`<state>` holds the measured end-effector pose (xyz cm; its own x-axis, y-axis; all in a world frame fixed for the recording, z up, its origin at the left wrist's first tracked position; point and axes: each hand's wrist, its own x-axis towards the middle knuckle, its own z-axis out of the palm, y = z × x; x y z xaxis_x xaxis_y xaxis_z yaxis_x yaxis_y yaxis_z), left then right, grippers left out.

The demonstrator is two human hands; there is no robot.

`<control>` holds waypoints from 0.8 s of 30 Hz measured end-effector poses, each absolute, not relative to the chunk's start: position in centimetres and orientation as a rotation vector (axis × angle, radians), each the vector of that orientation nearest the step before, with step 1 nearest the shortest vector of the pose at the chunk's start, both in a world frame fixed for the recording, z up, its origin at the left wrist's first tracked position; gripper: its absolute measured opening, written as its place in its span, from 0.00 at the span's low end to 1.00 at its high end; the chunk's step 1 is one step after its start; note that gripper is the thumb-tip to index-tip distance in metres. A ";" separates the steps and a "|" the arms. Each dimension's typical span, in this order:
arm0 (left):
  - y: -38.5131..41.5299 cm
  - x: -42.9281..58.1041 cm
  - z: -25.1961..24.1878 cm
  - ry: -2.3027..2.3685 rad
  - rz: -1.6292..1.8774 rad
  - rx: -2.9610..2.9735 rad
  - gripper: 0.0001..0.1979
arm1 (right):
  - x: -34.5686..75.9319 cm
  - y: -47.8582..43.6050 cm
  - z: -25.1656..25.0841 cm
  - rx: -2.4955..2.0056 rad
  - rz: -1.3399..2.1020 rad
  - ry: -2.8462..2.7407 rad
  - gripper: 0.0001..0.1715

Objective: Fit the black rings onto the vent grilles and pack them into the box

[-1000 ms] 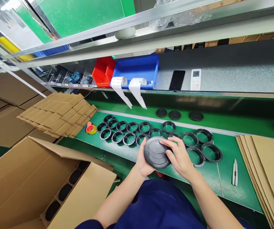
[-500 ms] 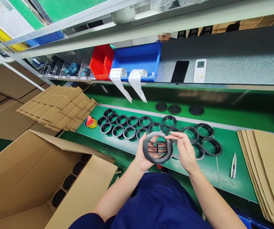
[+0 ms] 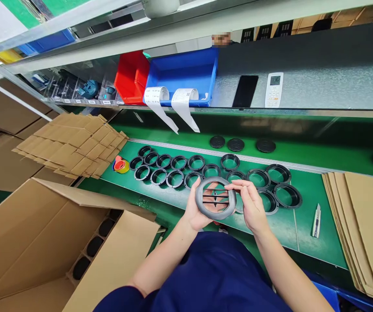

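My left hand [image 3: 193, 212] supports a round black air vent [image 3: 218, 215] from below and the left, its thumb on the rim and its fingers spread behind the opening. Thin crossbars span the vent's middle, and the palm shows through them. My right hand [image 3: 253, 207] has its bent fingertips on the vent's upper right, at the inner edge by the top bar. Behind the vent, several black rings [image 3: 298, 202] lie in rows on the green bench [image 3: 329, 247]; some are partly hidden by the vent and my right hand.
A utility knife [image 3: 316, 221] and cardboard sheets [image 3: 368, 225] lie at right. Folded cardboard dividers [image 3: 66, 143] and tape rolls [image 3: 121, 165] are at left, above an open carton [image 3: 108, 264]. Black discs [image 3: 266, 146] lie behind. The shelf carries a blue bin [image 3: 183, 67], phone [image 3: 245, 91] and remote [image 3: 274, 90].
The vent has tilted slightly in my hands, so its crossbars look more level. My right fingertips stay at its upper right. The whole view has shifted a little.
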<state>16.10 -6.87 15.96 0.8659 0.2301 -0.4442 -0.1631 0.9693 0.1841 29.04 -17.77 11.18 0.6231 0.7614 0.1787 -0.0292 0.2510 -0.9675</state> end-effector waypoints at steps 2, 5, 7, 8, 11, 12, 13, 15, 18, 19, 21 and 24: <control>-6.7 16.3 15.9 0.484 0.201 0.146 0.27 | 29.1 -17.7 11.1 -1.203 0.610 -0.737 0.17; -6.5 16.4 15.7 0.491 0.193 0.153 0.27 | 29.2 -17.8 10.9 -1.231 0.607 -0.734 0.17; -6.4 16.5 15.5 0.500 0.185 0.157 0.27 | 29.2 -17.9 10.8 -1.287 0.609 -0.756 0.19; -6.3 16.5 15.3 0.508 0.183 0.156 0.27 | 29.2 -17.9 10.8 -1.316 0.610 -0.774 0.20; -6.1 16.3 14.8 0.548 0.198 0.149 0.25 | 29.2 -17.8 10.7 -1.365 0.613 -0.829 0.22; -6.0 16.3 14.7 0.561 0.204 0.147 0.25 | 29.3 -17.7 10.7 -1.368 0.615 -0.836 0.23; -5.9 16.2 14.6 0.569 0.206 0.146 0.25 | 29.3 -17.6 10.7 -1.367 0.619 -0.836 0.23; -5.7 16.2 14.4 0.570 0.204 0.147 0.25 | 29.4 -17.3 10.6 -1.360 0.630 -0.822 0.22; -5.4 16.3 14.4 0.548 0.188 0.155 0.26 | 29.4 -17.0 10.4 -1.337 0.649 -0.795 0.22; -5.3 16.3 14.4 0.540 0.183 0.159 0.27 | 29.4 -17.0 10.3 -1.326 0.651 -0.790 0.22; -5.2 16.3 14.4 0.529 0.177 0.170 0.29 | 29.4 -16.9 10.2 -1.305 0.648 -0.786 0.22; -4.9 16.3 14.4 0.520 0.181 0.187 0.30 | 29.4 -16.8 10.0 -1.301 0.641 -0.777 0.22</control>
